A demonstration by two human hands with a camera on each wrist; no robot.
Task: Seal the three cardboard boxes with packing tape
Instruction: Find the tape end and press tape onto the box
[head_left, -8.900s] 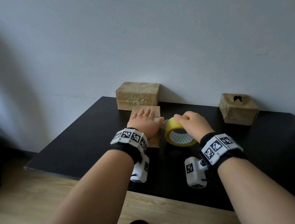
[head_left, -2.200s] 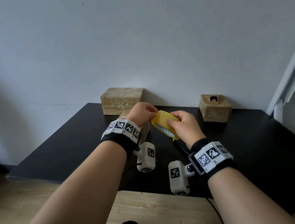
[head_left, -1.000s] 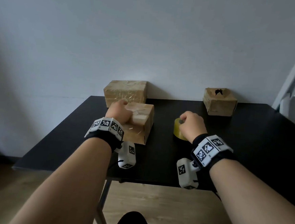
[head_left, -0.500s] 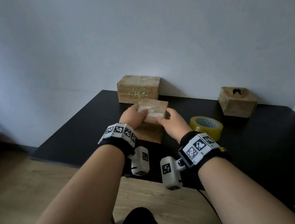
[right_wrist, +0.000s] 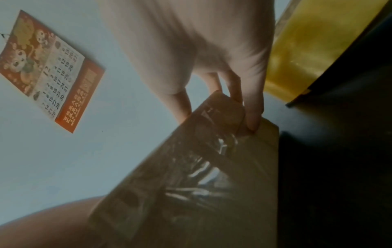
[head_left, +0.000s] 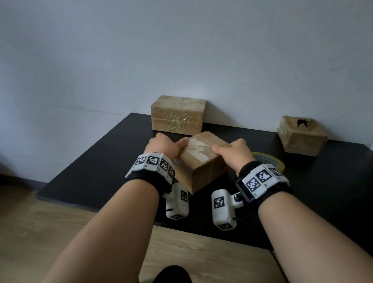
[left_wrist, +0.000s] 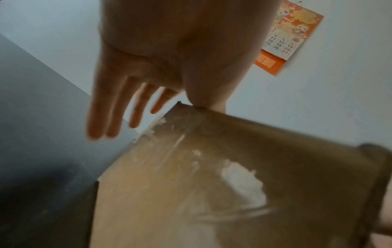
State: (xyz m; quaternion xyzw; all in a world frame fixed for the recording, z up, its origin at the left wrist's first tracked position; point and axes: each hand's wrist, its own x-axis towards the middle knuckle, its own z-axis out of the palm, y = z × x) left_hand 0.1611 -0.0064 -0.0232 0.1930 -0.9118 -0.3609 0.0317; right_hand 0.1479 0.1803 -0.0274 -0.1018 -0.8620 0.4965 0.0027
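Observation:
A small cardboard box (head_left: pixel 201 162) with crinkled clear tape on top sits between my hands on the black table (head_left: pixel 333 186), turned so one corner faces me. My left hand (head_left: pixel 163 146) is at its left side. In the left wrist view that hand (left_wrist: pixel 161 102) has straight fingers past the box (left_wrist: pixel 212 184), with only the thumb on the top edge. My right hand (head_left: pixel 233 151) grips the right side. In the right wrist view it (right_wrist: pixel 220 100) curls its fingers over the box (right_wrist: pixel 201 176). The yellow tape roll (head_left: pixel 266 160) lies flat behind my right wrist.
A larger taped box (head_left: pixel 177 115) stands against the wall at the back. Another box (head_left: pixel 301 139) with a dark hole in its top sits at the back right. A wall calendar (left_wrist: pixel 290 35) shows in both wrist views. The table's front edge is near my wrists.
My right hand left the tape roll on the table and took the box's right side. Both hands have since turned the box so a corner points toward me.

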